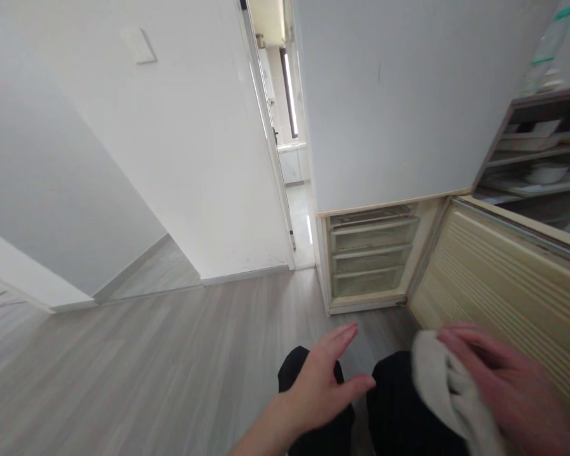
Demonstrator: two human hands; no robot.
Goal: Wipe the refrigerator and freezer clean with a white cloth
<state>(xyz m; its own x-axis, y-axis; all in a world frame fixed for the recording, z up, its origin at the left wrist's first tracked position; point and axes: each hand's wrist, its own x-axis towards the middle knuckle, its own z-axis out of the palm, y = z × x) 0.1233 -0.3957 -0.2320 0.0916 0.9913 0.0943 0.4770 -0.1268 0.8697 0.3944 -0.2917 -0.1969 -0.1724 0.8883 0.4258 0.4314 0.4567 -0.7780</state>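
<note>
Just beyond cloth (432,367), ribbed door (508,285) (open).

At 4 o'clock my cloth (437,373) looks plain off-white, perhaps faintly beige, though blur makes that hard to judge. My trousers (399,405) are solid black, from 5 to 6 o'clock. Just past 3, the door lining (494,278) is yellowish cream with parallel stripes. The floor (171,354) at 7 is grey, streaked like wood; the wall (218,158) at 10, plain white; the bottle cap (564,12) at 2, green.

Drawers (371,259) lie in the freezer (422,244), left of its door (498,278).
</note>
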